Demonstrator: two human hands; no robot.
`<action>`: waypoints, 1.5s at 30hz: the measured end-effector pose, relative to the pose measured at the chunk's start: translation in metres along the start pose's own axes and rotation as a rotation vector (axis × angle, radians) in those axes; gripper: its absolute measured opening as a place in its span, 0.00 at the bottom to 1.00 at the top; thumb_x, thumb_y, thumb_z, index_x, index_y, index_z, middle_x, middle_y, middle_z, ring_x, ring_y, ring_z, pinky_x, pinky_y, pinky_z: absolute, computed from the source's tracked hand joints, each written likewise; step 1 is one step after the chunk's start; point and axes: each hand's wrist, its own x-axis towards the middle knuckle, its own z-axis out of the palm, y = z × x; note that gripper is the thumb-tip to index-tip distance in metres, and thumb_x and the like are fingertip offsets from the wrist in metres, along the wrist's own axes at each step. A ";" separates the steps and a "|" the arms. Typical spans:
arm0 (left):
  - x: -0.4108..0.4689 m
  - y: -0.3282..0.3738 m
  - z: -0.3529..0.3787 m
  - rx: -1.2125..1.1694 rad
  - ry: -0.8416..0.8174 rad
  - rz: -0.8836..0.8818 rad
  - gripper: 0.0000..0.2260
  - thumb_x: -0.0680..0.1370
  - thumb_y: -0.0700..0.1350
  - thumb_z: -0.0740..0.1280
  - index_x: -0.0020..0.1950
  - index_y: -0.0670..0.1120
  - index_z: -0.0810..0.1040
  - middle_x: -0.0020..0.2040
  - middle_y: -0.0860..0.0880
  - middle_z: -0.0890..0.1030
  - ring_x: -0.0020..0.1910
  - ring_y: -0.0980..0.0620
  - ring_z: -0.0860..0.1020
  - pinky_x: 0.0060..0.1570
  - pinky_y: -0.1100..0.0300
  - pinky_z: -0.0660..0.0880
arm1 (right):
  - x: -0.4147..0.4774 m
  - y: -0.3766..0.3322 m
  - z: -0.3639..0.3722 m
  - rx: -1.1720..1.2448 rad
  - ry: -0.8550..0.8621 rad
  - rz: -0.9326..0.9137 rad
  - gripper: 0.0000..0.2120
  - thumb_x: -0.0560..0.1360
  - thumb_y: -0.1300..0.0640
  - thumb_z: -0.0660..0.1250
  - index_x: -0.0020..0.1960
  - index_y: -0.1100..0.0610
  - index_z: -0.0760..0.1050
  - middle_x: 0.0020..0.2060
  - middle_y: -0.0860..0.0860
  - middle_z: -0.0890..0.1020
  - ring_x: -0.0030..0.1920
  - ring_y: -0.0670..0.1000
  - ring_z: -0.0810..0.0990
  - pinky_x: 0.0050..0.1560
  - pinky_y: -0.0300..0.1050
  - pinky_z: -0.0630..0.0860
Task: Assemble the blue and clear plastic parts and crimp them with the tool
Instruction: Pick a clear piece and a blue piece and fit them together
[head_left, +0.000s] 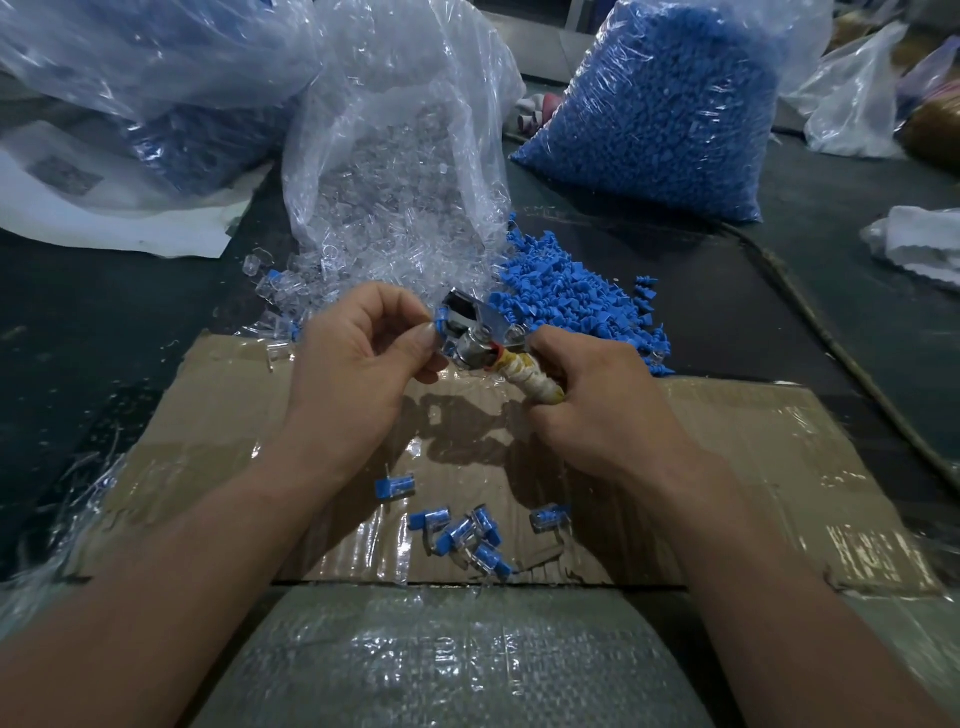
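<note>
Three big see-through bags are sitting along the far side of a dark table (130, 312). The bag of blue parts (670, 104) is standing toward the far right corner. The bag of clear parts (395, 156) is slumping in the middle, with its mouth opening toward the person. The third bag (197, 140), also with blue things inside, is lying at the far left.

A flat sheet of taped cardboard (753, 467) is lying at the near edge of the table, under both hands. A pile of loose blue parts (566, 296) is spilling just past the cardboard's far edge, right beside the clear-parts bag.

The left hand (358, 358) is hanging over the cardboard's far edge, pinching a small blue and clear piece (440, 325) with thumb and fingers. The right hand (597, 400) is beside it, its fingers curling tight around the wrapped handle of a shiny metal crimping tool (478, 338). The tool's head is touching the piece.

A few finished pieces (467, 530) are lying together on the cardboard, close to its near edge.
</note>
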 end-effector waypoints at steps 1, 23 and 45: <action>0.000 0.000 0.000 0.010 0.007 -0.001 0.13 0.74 0.30 0.65 0.38 0.49 0.74 0.32 0.51 0.77 0.29 0.61 0.78 0.32 0.72 0.74 | 0.000 0.000 0.000 0.004 0.001 0.001 0.09 0.68 0.59 0.67 0.39 0.49 0.67 0.33 0.43 0.71 0.37 0.47 0.71 0.37 0.43 0.66; 0.005 0.016 -0.024 -0.112 -0.450 -0.346 0.05 0.62 0.42 0.71 0.37 0.47 0.83 0.33 0.45 0.83 0.27 0.48 0.74 0.28 0.62 0.71 | 0.000 0.015 -0.013 -0.062 -0.231 0.087 0.23 0.58 0.42 0.77 0.50 0.48 0.78 0.39 0.41 0.77 0.41 0.41 0.74 0.44 0.46 0.74; 0.019 -0.017 -0.021 0.666 0.091 0.009 0.19 0.72 0.38 0.70 0.62 0.48 0.76 0.51 0.52 0.72 0.40 0.56 0.73 0.43 0.67 0.68 | 0.000 0.020 -0.015 -0.167 -0.361 0.036 0.37 0.59 0.35 0.72 0.66 0.44 0.68 0.50 0.41 0.68 0.53 0.44 0.67 0.50 0.43 0.67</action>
